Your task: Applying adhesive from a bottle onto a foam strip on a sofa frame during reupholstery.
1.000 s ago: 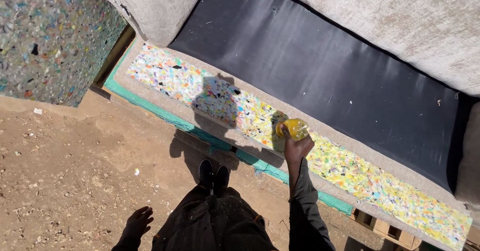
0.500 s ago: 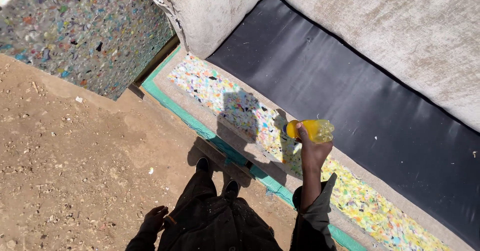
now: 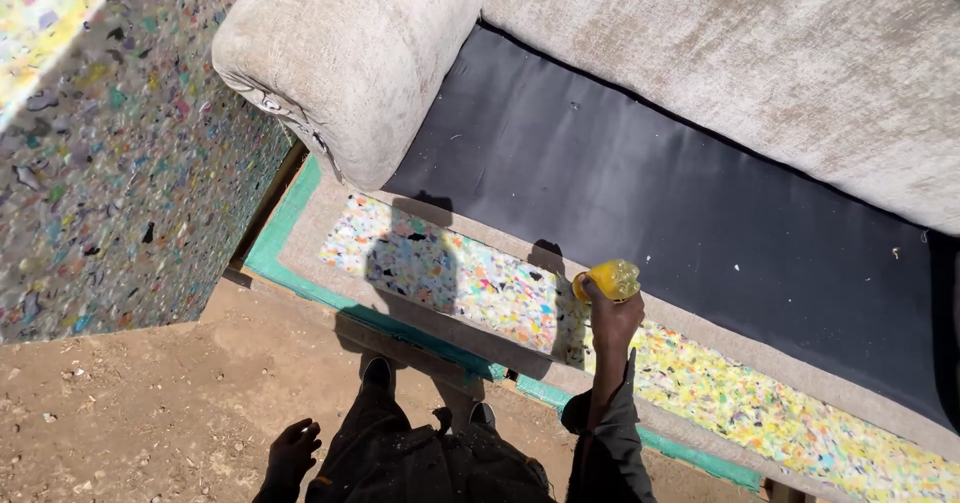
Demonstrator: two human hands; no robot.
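Note:
My right hand (image 3: 613, 325) is raised over the front edge of a sofa frame and is closed around a small yellow plastic bottle (image 3: 608, 280). The bottle sits above a strip of multicoloured speckled foam (image 3: 470, 283) that runs along the sofa's front rail. My left hand (image 3: 292, 453) hangs low beside my dark trousers, fingers loosely curled, with nothing visible in it. Behind the foam strip lies the black fabric seat deck (image 3: 640, 203).
A beige upholstered armrest (image 3: 350, 58) and backrest (image 3: 760, 53) bound the seat. A tall block of speckled foam (image 3: 110, 163) stands at the left. A green band (image 3: 300, 283) edges the sofa's base. My shoes (image 3: 378, 373) stand on bare dirt ground (image 3: 150, 393).
The view has swung right and closer to the sofa, bringing the armrest into sight. My right hand with the yellow bottle stays raised over the foam strip; my left hand remains down.

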